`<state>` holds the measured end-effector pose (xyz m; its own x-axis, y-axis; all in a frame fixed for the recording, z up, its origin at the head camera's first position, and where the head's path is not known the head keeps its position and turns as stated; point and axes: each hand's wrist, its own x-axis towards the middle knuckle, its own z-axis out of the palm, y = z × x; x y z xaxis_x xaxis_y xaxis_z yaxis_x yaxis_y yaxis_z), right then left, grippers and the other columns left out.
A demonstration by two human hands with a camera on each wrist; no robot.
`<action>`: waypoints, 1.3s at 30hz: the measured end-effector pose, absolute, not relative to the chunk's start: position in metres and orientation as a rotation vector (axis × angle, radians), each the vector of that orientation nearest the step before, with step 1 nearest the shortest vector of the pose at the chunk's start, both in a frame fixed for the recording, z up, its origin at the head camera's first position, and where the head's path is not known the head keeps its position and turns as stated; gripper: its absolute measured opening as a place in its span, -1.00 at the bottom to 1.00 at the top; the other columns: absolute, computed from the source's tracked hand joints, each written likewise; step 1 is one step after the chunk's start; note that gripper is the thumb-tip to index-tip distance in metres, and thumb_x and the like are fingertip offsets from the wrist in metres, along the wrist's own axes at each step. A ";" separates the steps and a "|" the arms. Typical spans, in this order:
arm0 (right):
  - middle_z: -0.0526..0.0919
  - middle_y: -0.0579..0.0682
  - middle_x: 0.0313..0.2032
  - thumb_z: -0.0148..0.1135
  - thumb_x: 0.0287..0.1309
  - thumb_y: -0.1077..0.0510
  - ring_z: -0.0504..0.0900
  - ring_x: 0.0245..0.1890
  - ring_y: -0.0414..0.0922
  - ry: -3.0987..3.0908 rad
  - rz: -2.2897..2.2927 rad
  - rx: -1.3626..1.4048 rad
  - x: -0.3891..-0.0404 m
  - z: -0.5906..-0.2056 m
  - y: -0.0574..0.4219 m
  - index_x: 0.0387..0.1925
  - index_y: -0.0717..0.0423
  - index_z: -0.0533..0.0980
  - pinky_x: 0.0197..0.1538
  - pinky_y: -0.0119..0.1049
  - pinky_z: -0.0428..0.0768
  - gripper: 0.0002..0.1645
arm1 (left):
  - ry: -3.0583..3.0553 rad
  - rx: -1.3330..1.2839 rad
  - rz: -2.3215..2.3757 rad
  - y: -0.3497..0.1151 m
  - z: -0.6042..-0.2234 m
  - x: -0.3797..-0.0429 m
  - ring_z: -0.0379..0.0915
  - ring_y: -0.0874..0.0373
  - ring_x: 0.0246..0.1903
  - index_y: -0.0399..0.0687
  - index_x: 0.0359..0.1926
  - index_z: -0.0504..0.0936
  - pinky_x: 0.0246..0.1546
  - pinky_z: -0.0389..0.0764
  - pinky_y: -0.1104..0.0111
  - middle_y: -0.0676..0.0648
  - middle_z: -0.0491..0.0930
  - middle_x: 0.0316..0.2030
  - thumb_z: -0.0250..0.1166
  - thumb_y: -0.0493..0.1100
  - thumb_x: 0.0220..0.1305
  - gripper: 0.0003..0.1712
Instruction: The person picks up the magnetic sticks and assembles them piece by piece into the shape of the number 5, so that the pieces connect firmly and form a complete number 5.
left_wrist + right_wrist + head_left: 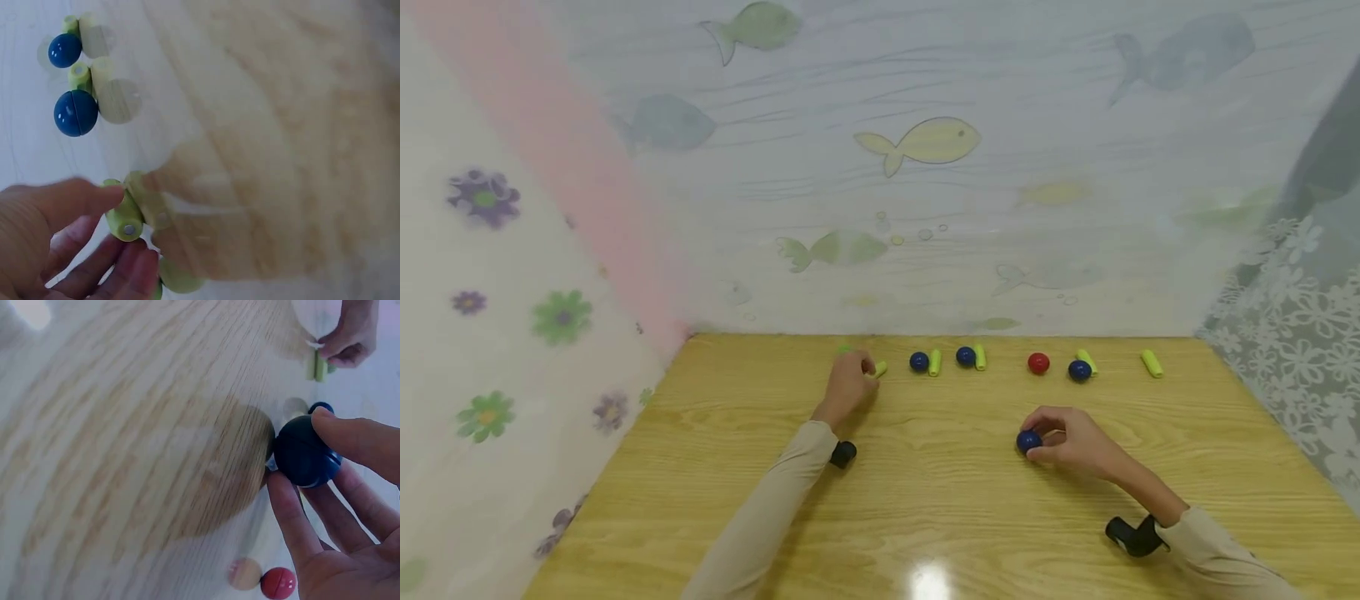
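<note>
My left hand (847,387) is at the table's far left, where its thumb and fingers pinch a short yellow-green rod (127,219) with a small round metal spot in its end. Beneath those fingers a green object (845,349) shows only in part. Nearer the table's middle, my right hand (1075,446) holds a shiny dark blue ball (306,452) between thumb and fingertips. A seam runs round the ball. Beyond it lies a red ball (1038,363), also seen low in the right wrist view.
Along the far edge of the wooden table (925,475) lie blue balls (919,362) beside yellow-green rods (935,363). Farther right, another blue ball (1080,371) sits by a rod, and a lone rod (1152,363) lies apart. A fish-patterned curtain (820,292) hangs behind.
</note>
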<state>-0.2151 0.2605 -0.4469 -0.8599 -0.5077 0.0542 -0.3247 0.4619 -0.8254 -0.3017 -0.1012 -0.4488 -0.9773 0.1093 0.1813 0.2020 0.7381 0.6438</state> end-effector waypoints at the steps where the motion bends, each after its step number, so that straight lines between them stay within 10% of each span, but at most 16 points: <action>1: 0.58 0.13 -0.18 0.42 0.01 0.24 0.59 -0.16 0.01 2.512 -1.361 -0.720 -0.215 -0.447 0.260 -0.16 0.29 0.53 -0.20 -0.35 0.62 -0.65 | -2.785 -0.266 -1.075 -0.101 -0.449 -0.301 0.51 -0.04 -0.28 -0.31 -0.32 0.62 -0.26 0.59 0.20 -0.19 0.59 -0.31 0.28 -0.50 0.03 -0.85; 39: 0.62 0.10 -0.18 0.40 0.01 0.28 0.60 -0.13 0.02 2.568 -1.367 -0.717 -0.223 -0.454 0.256 -0.17 0.25 0.57 -0.13 -0.28 0.62 -0.70 | -2.822 -0.882 -1.422 0.005 -0.454 -0.229 0.55 0.30 -0.27 -0.13 -0.17 0.73 -0.30 0.54 0.56 0.01 0.67 -0.22 0.35 -0.36 0.14 -0.79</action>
<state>-0.2234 0.2562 -0.4540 -0.8756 -0.4739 0.0934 -0.3421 0.4719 -0.8126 -0.2290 0.0055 -0.4542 -0.8463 0.5207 0.1124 0.4001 0.4821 0.7794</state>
